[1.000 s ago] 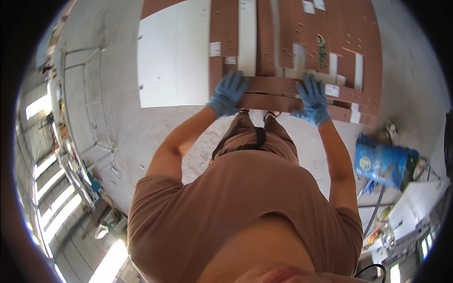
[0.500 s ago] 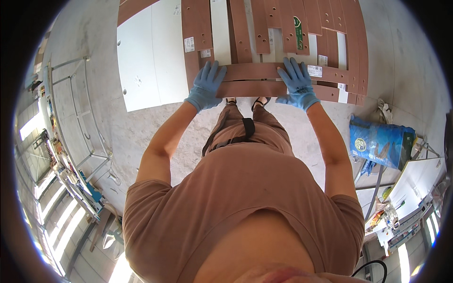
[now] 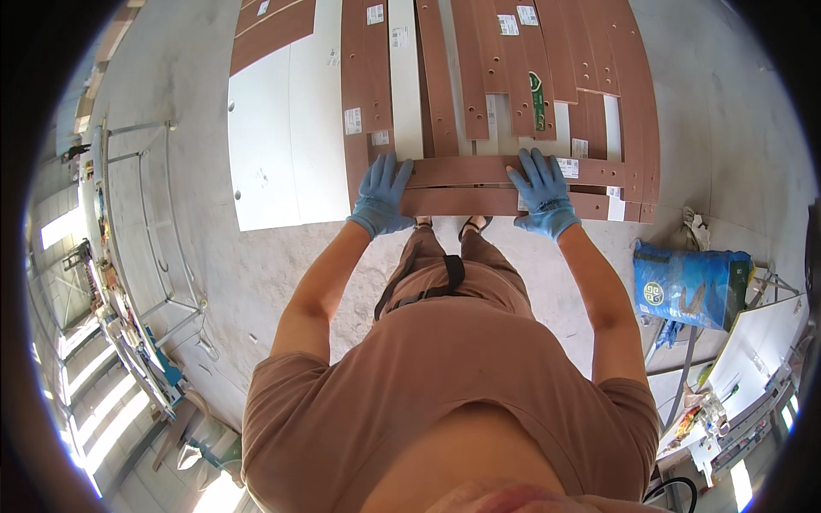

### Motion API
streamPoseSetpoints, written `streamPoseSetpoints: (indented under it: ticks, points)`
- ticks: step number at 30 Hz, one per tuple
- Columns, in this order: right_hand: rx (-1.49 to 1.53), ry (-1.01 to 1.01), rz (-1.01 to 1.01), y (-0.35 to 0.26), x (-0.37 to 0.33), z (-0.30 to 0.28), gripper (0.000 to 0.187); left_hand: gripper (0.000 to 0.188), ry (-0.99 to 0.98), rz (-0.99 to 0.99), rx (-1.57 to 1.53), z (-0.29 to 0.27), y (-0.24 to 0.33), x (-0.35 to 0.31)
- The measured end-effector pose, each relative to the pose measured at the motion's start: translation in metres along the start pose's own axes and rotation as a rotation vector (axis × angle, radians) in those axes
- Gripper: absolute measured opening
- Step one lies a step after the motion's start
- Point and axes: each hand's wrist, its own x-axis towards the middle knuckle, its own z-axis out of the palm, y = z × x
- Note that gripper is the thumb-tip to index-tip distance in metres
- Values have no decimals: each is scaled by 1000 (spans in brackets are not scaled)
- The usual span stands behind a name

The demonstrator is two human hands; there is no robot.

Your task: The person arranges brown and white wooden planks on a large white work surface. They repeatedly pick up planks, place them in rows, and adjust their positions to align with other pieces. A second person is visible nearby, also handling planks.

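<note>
Two narrow brown boards lie crosswise at the near edge of a spread of panels: a farther strip (image 3: 462, 170) with a white label towards its right, and a nearer strip (image 3: 466, 203). My left hand (image 3: 380, 195), in a blue glove, rests over their left part with fingers stretched out. Farther right, my right hand (image 3: 545, 192), gloved alike, lies across both strips with its fingers spread beside the label. Beyond the hands, several brown boards (image 3: 436, 85) with drilled holes run lengthwise. A large white panel (image 3: 291, 145) lies left of my left hand.
A metal tube frame (image 3: 162, 214) stands on the floor at the left. To the right sits a blue printed bag (image 3: 688, 286), with a white board (image 3: 757, 342) and clutter behind it. My feet are just behind the near panel edge.
The boards and both hands sit lower in the picture, and more of the far boards shows. Both hands stay flat on the crosswise strips.
</note>
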Motion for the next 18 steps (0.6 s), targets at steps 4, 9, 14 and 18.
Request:
streamPoseSetpoints:
  ticks: [4, 9, 14, 18]
  points:
    - [6, 20, -7, 0, -1, -2, 113, 132, -16, 43, 89, -1, 0, 2]
    - [18, -10, 14, 0, -1, 3, 114, 131, 17, 63, 64, 3, -3, 4]
    - [8, 16, 13, 4, 0, 5, 116, 129, 25, 96, 78, -2, -4, 6]
    - [-66, 1, 14, 2, 0, 0, 117, 124, 43, 100, 81, -6, 0, 3]
